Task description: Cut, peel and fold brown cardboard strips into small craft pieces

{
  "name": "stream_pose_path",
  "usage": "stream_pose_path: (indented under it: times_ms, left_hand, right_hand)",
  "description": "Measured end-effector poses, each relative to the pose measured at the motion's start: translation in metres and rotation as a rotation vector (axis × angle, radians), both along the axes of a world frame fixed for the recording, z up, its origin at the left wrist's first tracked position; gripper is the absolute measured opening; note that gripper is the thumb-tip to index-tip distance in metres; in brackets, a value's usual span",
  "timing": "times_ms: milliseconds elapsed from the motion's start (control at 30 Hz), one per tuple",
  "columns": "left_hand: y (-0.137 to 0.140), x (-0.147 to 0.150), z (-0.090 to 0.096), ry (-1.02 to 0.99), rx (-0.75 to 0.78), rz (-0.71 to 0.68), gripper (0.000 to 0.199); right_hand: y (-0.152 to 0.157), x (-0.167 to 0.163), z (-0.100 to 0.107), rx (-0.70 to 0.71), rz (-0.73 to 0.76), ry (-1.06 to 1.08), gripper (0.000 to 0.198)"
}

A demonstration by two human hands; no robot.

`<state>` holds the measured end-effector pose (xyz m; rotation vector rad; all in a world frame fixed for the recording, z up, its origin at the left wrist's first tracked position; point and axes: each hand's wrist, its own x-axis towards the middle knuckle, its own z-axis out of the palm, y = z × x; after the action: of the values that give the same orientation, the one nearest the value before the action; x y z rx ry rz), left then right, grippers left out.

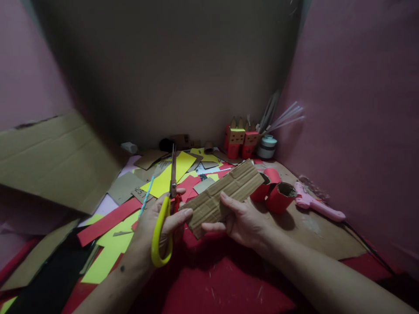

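Observation:
In the head view, my left hand (163,222) is closed around a pair of scissors (160,242) with a yellow handle loop. Their blades point up and away, and look closed together. My left thumb also meets the lower left end of a corrugated cardboard strip (222,194). On the strip's near side, my right hand (242,220) grips it between thumb and fingers, so it tilts up to the right. Just beyond its right end stand red paper-covered tubes (281,198), hollow at the top.
Yellow paper (166,174), red paper (109,222) and cardboard scraps litter the table. At the right lies a pink glue gun (316,205). Small red box-headed figures (250,146) and a lidded jar (267,148) stand at the back. A large cardboard sheet (55,161) leans at left.

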<state>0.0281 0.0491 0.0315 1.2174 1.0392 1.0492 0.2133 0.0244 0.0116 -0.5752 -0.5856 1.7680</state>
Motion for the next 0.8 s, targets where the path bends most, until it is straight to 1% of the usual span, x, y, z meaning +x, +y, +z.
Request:
stream_pose_path:
  times_ms: [100, 200, 333, 500, 567, 633, 700, 800]
  left_hand:
    - [0.002, 0.001, -0.004, 0.007, -0.046, -0.013, 0.047]
    - [0.001, 0.006, -0.005, -0.012, -0.092, -0.070, 0.039]
    - [-0.001, 0.012, -0.006, -0.109, -0.143, -0.152, 0.044]
    - [0.001, 0.011, -0.016, -0.162, -0.238, -0.201, 0.049]
    - [0.003, 0.011, -0.019, -0.160, -0.285, -0.174, 0.049]
    - [0.004, 0.010, -0.020, -0.145, -0.312, -0.112, 0.050]
    - [0.006, 0.011, -0.018, -0.116, -0.324, -0.057, 0.049]
    - [0.007, 0.011, -0.013, -0.064, -0.334, -0.027, 0.045]
  right_hand:
    - [0.000, -0.002, 0.002, -0.042, -0.061, -0.027, 0.021]
    - [0.000, -0.003, 0.002, -0.047, -0.050, -0.082, 0.021]
    - [0.003, -0.004, -0.001, -0.055, 0.018, -0.143, 0.026]
    - [0.006, -0.005, -0.006, -0.036, 0.036, -0.142, 0.028]
    - [0.008, -0.005, -0.006, -0.042, 0.021, -0.127, 0.029]
    - [0.009, -0.004, -0.006, -0.054, -0.001, -0.107, 0.028]
    - [0.010, -0.001, -0.005, -0.065, -0.035, -0.093, 0.026]
    - [0.013, 0.005, -0.002, -0.087, -0.070, -0.109, 0.022]
